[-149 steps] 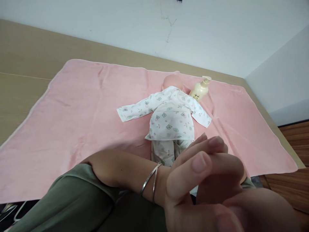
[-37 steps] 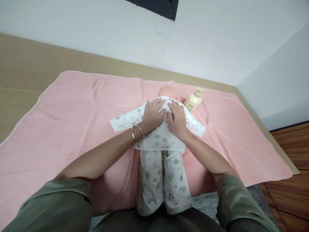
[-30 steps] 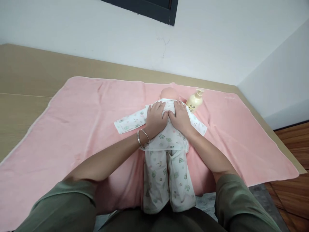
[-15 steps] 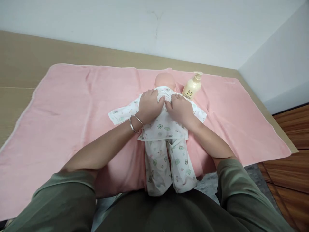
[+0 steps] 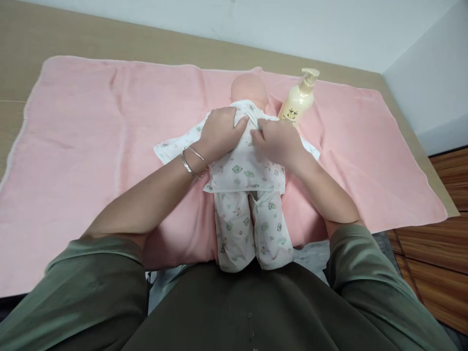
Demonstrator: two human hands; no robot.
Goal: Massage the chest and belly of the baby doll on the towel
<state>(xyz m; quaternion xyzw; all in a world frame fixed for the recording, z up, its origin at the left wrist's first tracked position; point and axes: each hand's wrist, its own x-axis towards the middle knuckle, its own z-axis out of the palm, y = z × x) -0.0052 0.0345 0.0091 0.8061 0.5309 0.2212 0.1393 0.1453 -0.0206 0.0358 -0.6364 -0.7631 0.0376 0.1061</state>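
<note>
A bald baby doll [image 5: 249,88] lies lengthwise before me with its face out of sight. It wears a white printed shirt [image 5: 248,170] and matching trousers [image 5: 236,229]. My left hand [image 5: 219,131], with a silver bangle [image 5: 192,163] at the wrist, curls around the doll's left-side shoulder, thumb on the shirt's upper part. Around the other shoulder wraps my right hand [image 5: 280,141], its thumb also on the cloth. The two thumbs are close together but apart. The fingertips are hidden. Just beyond my right hand stands a cream pump bottle [image 5: 299,101].
A pink blanket [image 5: 80,156] is spread under the doll over a tan tabletop [image 5: 120,39]. A white wall [image 5: 310,29] rises behind the table. Wood-grain panels [image 5: 435,243] stand at the lower right, and the doll's trouser ends reach my body.
The view has tipped downward and closer, so the doll, bottle and blanket sit higher in it. Both hands stay at the doll's shoulders; the right hand's fingers look more curled.
</note>
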